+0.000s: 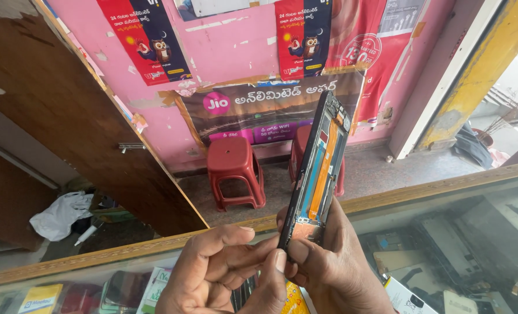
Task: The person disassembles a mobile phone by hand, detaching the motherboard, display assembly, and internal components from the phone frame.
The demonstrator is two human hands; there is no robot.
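- Pink wall: fills the upper background, its paint chipped; several red and dark posters are stuck along the top, and a wide dark banner is taped lower down.
- Brown wooden panel: leans diagonally across the left side and hides the wall behind it; a small metal latch projects from its edge.
- Glass counter: runs along the bottom, edged by a wooden rim; boxes and packets lie under the glass, blurred by reflections.
- Yellow-and-white door frame: stands at the right, opening onto a bright exterior.
- 2 red plastic stools: stand on the floor against the wall; the right 1 is largely covered by the raised phone.
- White plastic bag: lies on the floor at lower left, beside the panel's foot.
- Left hand: low centre, fingers curled; thumb and fingertips pinch the bottom edge of the phone frame.
- Right hand: just beside the left, touching it; fingers close around the lower back of the frame and carry it.
- Opened phone frame: held nearly upright above the counter, tilted slightly right, interior facing the camera; an orange flex strip and blue parts show inside.
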